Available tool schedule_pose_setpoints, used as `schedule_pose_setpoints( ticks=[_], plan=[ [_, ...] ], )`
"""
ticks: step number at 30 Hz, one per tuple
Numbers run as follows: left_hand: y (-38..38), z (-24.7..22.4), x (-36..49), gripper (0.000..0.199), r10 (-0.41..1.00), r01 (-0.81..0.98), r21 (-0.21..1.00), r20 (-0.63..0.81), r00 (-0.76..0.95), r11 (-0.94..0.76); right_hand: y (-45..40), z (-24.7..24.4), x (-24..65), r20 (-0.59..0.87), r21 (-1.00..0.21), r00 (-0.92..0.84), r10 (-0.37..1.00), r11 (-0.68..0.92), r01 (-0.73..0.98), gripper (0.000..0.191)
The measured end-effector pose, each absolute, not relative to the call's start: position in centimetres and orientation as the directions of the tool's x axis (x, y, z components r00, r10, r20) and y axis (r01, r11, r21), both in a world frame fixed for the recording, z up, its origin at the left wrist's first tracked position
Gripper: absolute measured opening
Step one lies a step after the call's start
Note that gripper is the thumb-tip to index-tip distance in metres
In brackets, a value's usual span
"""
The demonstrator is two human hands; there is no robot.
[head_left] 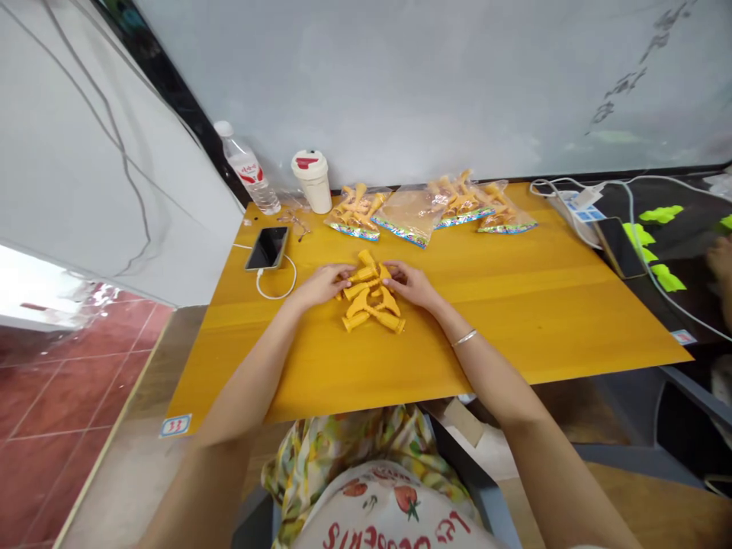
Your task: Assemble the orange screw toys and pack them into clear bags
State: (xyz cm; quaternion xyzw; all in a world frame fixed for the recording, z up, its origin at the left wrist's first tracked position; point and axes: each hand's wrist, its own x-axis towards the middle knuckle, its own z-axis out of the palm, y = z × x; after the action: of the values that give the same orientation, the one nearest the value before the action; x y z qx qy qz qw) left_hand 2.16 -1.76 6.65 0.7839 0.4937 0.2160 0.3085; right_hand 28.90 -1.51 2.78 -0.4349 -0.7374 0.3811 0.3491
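Observation:
A small heap of yellow plastic pieces point(374, 309), with forked shapes and flared tube-like ends, lies on the table in front of me. At the heap's left side, my left hand point(325, 285) has its thumb and fingers curled round the end of one piece. My right hand point(412, 284) grips at the upper right of the same heap, fingers bent against a piece. The pieces overlap, so their exact outlines are partly hidden. Behind the heap lie clear bags of similar pieces, including a left bag point(357, 211), a middle bag point(410, 216) that looks flat, and a right bag point(504, 210).
At the back left stand a water bottle point(250, 171) and a lidded white cup point(313, 181). A phone point(268, 248) with a white cable lies left. On the dark table to the right are a power strip point(580, 207), another phone point(619, 248), bright green pieces point(666, 278) and another person's hand point(721, 259).

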Motion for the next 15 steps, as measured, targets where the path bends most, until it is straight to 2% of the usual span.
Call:
schedule_pose_setpoints(
  ticks=[3,8,15],
  plan=[
    [-2.4,7.1,1.4,0.02,0.894,0.663,0.667,0.012,0.448,-0.341,-1.7,2.8,28.8,0.171,-0.855,-0.427,0.888,0.349,0.384,0.05],
    [-2.7,6.8,-0.9,0.026,0.939,0.721,0.639,0.01,0.343,-0.27,-1.3,2.8,28.8,0.177,-0.892,-0.425,0.888,0.327,0.311,0.052],
    [-2.9,5.7,-0.7,0.026,0.982,0.748,0.643,0.034,0.185,-0.163,-1.0,3.8,28.9,0.117,-0.982,-0.338,0.934,0.16,0.104,0.055]
  ],
)
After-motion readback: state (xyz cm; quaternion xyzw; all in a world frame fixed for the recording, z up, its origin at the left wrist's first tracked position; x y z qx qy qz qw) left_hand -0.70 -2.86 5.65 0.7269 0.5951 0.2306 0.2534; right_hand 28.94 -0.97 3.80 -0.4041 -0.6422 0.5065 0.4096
